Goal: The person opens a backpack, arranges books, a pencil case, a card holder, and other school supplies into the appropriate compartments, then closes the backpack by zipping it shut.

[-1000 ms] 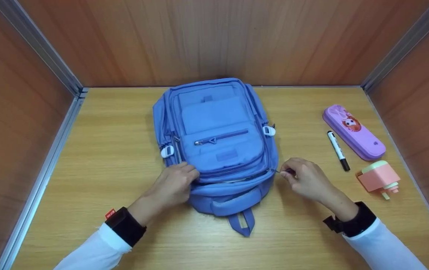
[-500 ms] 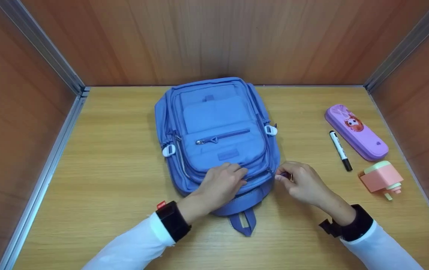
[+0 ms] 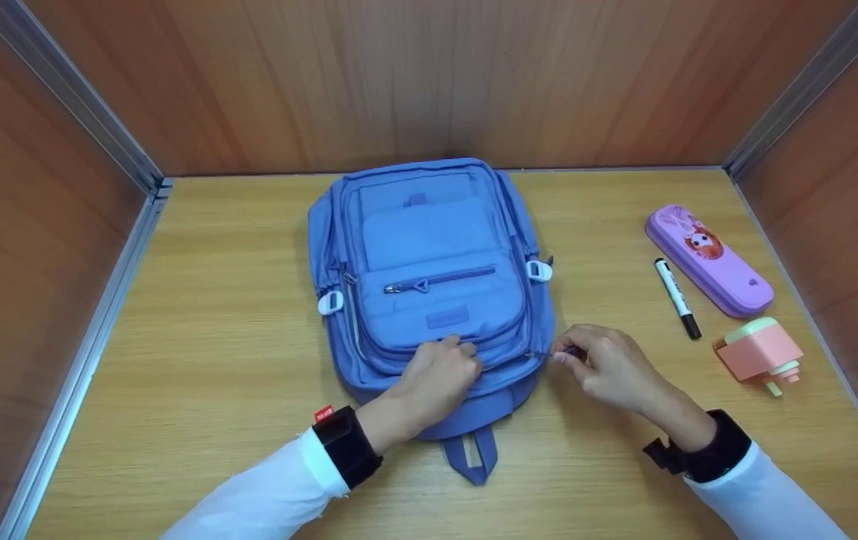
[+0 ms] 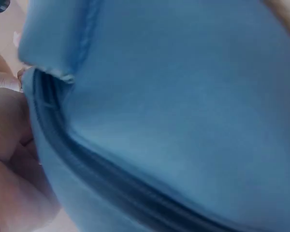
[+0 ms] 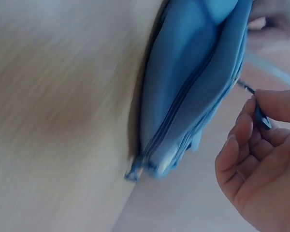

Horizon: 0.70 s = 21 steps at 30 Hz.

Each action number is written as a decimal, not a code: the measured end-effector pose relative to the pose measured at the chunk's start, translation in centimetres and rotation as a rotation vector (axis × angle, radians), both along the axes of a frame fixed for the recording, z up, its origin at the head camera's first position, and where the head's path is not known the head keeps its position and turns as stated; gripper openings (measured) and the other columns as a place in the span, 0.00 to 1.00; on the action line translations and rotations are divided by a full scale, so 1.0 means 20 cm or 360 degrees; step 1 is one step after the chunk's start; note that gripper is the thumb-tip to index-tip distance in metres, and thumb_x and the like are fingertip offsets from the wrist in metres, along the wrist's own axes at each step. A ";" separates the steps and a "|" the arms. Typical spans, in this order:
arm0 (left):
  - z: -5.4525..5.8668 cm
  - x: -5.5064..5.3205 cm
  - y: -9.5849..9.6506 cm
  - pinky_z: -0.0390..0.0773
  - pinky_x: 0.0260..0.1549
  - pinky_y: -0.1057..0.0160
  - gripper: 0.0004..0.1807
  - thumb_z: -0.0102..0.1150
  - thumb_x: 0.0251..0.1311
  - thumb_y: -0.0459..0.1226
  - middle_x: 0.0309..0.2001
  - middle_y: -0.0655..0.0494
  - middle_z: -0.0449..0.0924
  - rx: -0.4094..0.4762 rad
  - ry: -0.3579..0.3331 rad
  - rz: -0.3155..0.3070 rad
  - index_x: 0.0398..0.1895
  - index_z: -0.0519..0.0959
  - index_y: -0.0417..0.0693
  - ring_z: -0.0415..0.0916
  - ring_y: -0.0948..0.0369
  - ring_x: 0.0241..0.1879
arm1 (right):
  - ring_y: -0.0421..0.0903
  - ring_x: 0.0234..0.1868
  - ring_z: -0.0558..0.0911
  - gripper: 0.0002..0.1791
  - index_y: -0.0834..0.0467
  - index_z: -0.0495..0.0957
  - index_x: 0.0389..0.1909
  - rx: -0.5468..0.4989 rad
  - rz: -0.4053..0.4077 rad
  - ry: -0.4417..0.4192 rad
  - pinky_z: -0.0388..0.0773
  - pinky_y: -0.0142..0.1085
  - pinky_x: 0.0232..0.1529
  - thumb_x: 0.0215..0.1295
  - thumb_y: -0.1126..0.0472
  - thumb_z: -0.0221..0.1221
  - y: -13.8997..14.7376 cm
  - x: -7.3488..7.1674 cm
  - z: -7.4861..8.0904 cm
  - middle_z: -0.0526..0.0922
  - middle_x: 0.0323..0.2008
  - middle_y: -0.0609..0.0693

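Observation:
A blue backpack lies on the table with its front pockets facing up. Near its lower end my left hand grips the fabric beside a zipper; in the left wrist view, curled fingers show at the bag's edge, their tips partly hidden. My right hand is at the bag's lower right corner, pinching a zipper pull between thumb and fingers. A short cord or strap joins that pull to the bag, stretched out to the right in the head view.
To the right on the wooden table lie a purple pencil case, a white marker with black ends and a pink and green block-like object. Wooden panels enclose the back and sides.
My left hand has moved right along the bag's lower end, from its left side to near the middle. The right hand keeps its pinch on the zipper pull at the right corner.

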<state>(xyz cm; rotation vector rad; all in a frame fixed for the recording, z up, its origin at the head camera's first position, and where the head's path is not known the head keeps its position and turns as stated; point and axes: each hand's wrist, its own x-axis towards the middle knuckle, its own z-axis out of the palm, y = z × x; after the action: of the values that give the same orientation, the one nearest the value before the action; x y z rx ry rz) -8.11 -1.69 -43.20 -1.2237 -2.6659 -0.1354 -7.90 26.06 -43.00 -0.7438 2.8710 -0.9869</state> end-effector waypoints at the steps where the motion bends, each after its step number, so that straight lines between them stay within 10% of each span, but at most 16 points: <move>1: 0.00 0.00 -0.01 0.72 0.14 0.66 0.11 0.61 0.54 0.25 0.25 0.58 0.80 0.0015 -0.0005 -0.0012 0.24 0.85 0.50 0.74 0.60 0.25 | 0.38 0.32 0.75 0.05 0.56 0.82 0.33 0.0032 -0.0014 0.0014 0.76 0.34 0.32 0.66 0.69 0.66 0.00 -0.01 -0.01 0.79 0.31 0.42; 21: -0.05 -0.04 -0.16 0.75 0.19 0.65 0.19 0.55 0.47 0.18 0.28 0.60 0.83 0.0159 -0.0087 -0.0306 0.26 0.88 0.50 0.73 0.61 0.25 | 0.47 0.30 0.80 0.02 0.60 0.83 0.34 0.0293 -0.0064 0.0258 0.79 0.45 0.30 0.62 0.68 0.66 0.05 -0.33 -0.06 0.81 0.29 0.50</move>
<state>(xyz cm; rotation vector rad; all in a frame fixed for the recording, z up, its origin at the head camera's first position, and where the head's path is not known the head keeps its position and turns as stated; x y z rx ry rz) -8.98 -4.82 -44.20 -1.4606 -2.5469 -0.3313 -14.54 26.97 -44.23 -0.7878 3.0714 -0.6818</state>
